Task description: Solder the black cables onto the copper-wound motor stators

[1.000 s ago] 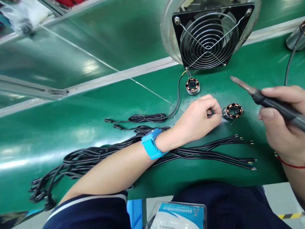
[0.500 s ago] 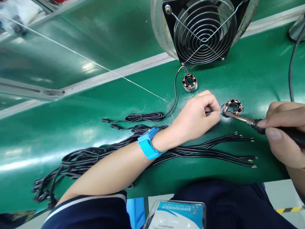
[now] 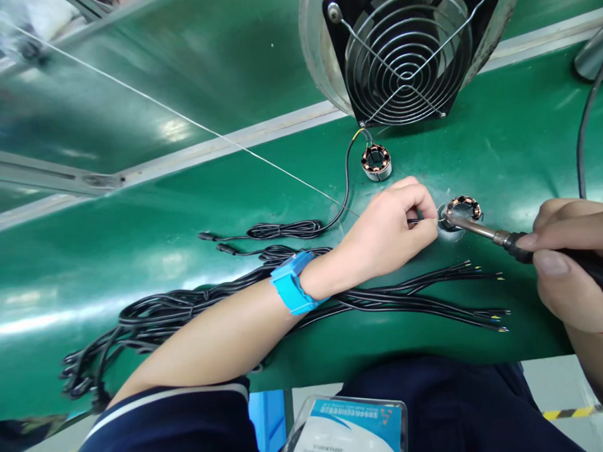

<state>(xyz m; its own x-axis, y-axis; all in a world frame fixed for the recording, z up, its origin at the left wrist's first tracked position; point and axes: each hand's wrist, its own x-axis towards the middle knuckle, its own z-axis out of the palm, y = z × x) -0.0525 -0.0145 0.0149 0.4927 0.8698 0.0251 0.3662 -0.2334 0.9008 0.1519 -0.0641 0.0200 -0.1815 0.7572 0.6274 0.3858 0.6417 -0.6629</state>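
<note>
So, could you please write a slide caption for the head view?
Left hand pinches a wire at a copper-wound coil while right hand applies a soldering iron.

A glossy green bench (image 3: 132, 259) fills the frame. A metal rail (image 3: 225, 147) crosses it diagonally. Grey floor (image 3: 557, 386) shows lower right.

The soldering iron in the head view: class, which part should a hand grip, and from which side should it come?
Grip the dark handle of the soldering iron, coming from the right, as the right hand does. The bare metal shaft points left, its tip at the coil, so the left end is best kept clear of fingers.
</note>
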